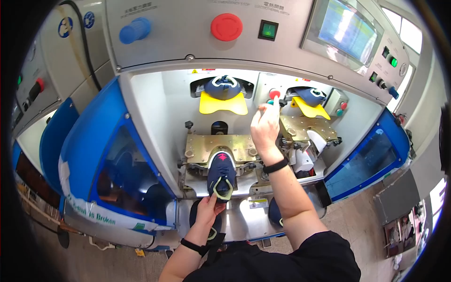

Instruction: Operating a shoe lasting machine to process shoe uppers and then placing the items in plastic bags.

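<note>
Nearby, the right arm point(292, 202) partly blocks a dark shoe point(274, 214) — navy, perhaps.

Location type: footwear factory workshop, machine area.
Identification: a grey industrial machine point(197, 54) with a blue-framed guard point(87, 145) carries a display screen point(347, 29), a red mushroom-head button point(226, 27) and a green-lit switch point(268, 30). Its lit bay contains 2 stations, each with a brass-coloured metal block point(199, 143) and, above it, a dark blue shoe part point(222, 90) over a yellow flap point(222, 105). A dark blue shoe point(219, 174) is located at the left station. A further machine point(33, 77) stands at far left.
</note>
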